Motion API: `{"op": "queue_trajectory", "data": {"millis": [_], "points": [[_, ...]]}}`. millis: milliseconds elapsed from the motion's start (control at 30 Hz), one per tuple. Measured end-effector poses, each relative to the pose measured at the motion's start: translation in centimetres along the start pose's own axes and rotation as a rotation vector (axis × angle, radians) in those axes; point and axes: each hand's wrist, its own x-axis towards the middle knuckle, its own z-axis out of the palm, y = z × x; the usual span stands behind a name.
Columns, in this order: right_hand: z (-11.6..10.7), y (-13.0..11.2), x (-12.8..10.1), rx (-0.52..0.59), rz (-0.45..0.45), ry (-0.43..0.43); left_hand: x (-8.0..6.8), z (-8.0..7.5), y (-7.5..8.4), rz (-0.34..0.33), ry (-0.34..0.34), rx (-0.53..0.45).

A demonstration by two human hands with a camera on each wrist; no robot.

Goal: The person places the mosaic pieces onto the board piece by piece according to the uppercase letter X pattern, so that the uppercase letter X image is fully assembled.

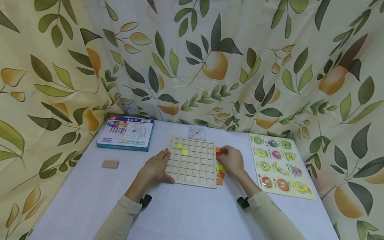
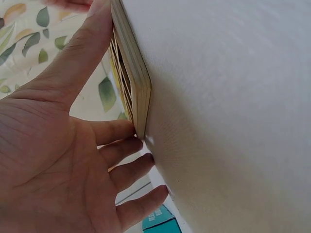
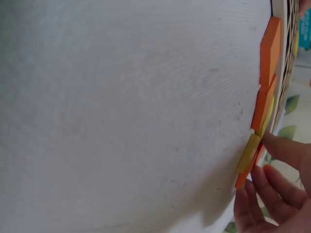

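I see my right hand (image 1: 231, 160) pinching a small red square tile (image 1: 218, 154) just right of the square wooden grid board (image 1: 192, 162) on the bench (nearer this hand). My left hand (image 1: 156, 167) rests flat, fingers straight, on the board's left edge.

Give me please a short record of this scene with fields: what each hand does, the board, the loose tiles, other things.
left hand: rests against the left edge of the grid board, fingers straight
right hand: pinches a red tile beside the board's right edge
board: two yellow tiles in cells
loose tiles: yellow, orange, by the right edge
others: blue box, fruit puzzle, wooden block
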Motion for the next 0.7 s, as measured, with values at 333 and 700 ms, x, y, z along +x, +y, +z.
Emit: {"op": "queue_trajectory", "data": {"millis": [333, 700], "points": [[-0.3, 0.3, 0.1, 0.043, -0.014, 0.031, 0.2, 0.1, -0.1, -0.002, -0.002, 0.002], [-1.5, -0.1, -0.4, 0.183, -0.014, 0.067, 0.4, 0.4, -0.3, -0.005, 0.000, -0.002]]}}
